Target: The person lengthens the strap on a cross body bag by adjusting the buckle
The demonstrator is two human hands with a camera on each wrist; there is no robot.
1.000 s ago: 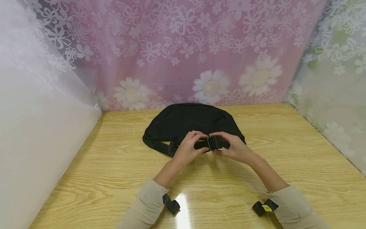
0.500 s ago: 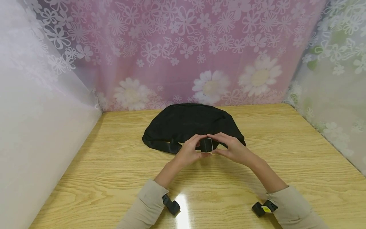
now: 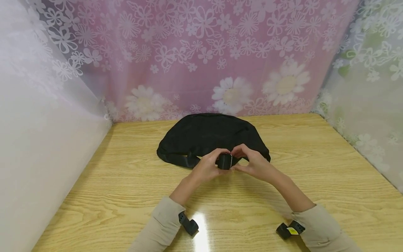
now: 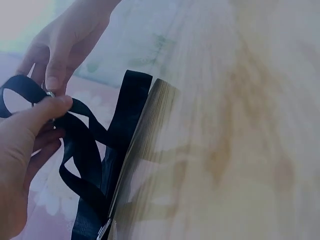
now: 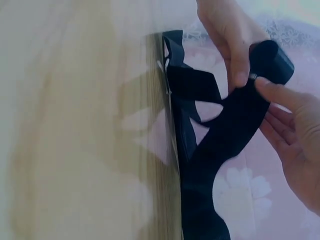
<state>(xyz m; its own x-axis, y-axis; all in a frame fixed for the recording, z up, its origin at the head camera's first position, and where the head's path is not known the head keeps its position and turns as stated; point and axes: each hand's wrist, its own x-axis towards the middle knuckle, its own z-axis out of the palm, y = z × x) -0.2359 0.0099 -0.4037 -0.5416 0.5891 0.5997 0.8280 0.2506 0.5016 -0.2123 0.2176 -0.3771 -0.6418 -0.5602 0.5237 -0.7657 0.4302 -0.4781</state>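
Note:
A black fabric bag [image 3: 211,134] lies on the table with its strap [image 3: 179,161] toward me. Part of that strap, raised in front of the bag, makes a small loop [image 3: 224,161] at a thin metal slider buckle [image 3: 231,161]. My left hand [image 3: 205,168] pinches the strap and buckle from the left, thumb below and fingers above. From the right, my right hand [image 3: 256,165] pinches the buckle's other side with bent fingers. In the right wrist view, the thumb tips meet near the buckle [image 5: 253,76] under the strap loop [image 5: 275,60]. Some fingertips are hidden behind the strap.
The wooden table [image 3: 126,196] runs up to a pink flowered curtain [image 3: 189,70] behind the bag. A pale curtain [image 3: 47,122] hangs along the left side, a flowered one [image 3: 371,105] along the right. Black wrist cameras [image 3: 190,226] sit on both cuffs.
The strap loop has gone from the buckle's right side to its left, and both have shifted slightly left. My right fingers have bent more. The bag has stayed put.

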